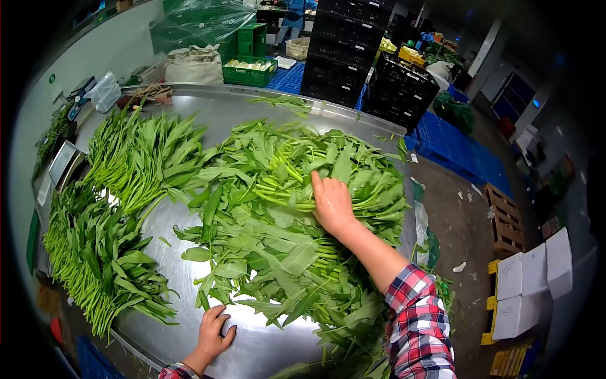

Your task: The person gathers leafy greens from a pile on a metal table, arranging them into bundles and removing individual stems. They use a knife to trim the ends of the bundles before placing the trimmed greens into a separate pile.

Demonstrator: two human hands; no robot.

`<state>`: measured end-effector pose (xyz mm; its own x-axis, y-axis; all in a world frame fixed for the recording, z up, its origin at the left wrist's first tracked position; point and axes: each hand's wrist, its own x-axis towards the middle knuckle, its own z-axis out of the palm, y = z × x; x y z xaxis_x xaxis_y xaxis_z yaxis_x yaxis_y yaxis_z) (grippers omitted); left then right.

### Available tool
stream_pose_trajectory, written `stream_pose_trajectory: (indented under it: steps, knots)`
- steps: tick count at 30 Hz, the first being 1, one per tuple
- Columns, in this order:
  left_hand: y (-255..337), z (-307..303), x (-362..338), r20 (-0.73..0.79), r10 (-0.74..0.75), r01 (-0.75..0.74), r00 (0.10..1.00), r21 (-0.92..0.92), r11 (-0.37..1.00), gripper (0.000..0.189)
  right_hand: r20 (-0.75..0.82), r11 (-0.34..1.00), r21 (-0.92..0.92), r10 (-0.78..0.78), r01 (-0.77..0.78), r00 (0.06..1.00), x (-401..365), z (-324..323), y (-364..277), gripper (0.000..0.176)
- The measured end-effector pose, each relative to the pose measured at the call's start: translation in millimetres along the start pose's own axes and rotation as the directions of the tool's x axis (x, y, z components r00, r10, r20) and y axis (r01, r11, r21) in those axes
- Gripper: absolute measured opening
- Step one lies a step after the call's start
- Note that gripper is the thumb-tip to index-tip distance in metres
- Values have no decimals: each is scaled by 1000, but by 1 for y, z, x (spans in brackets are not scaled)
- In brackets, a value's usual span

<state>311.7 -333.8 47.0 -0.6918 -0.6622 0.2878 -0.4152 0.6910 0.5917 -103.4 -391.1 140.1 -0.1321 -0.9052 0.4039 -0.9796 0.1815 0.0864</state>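
A large loose heap of leafy greens with long green stems, looking like water spinach, covers the middle and right of the metal table. My right hand rests on top of the heap, over a band of stems. Its index finger is stretched out and the others bend down into the leaves; the thumb is hidden. Near the heap's front edge, my left hand touches the bare metal, fingers loosely bent and apart, holding nothing. Two neater bunches lie at the left, a front bunch and a rear bunch, stems side by side.
A scale stands beyond the table's left edge. Behind the table are a green crate, a cloth sack and tall stacks of black crates. Blue pallets, a wooden pallet and white boxes are at the right.
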Motion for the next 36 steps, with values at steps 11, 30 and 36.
stream_pose_trajectory:
  steps: [11,30,36]
  knots:
    - [3,-7,3,-46,13,-17,999,-72,997,30,506,846,451,19,-284,862,37,-39,58,51]
    - [144,118,303,227,-86,232,970,-971,56,81,627,377,709,49,-596,777,15,-96,115,69]
    - [141,117,313,348,129,371,928,-884,-284,61,656,988,-31,137,-154,742,7,-132,53,90]
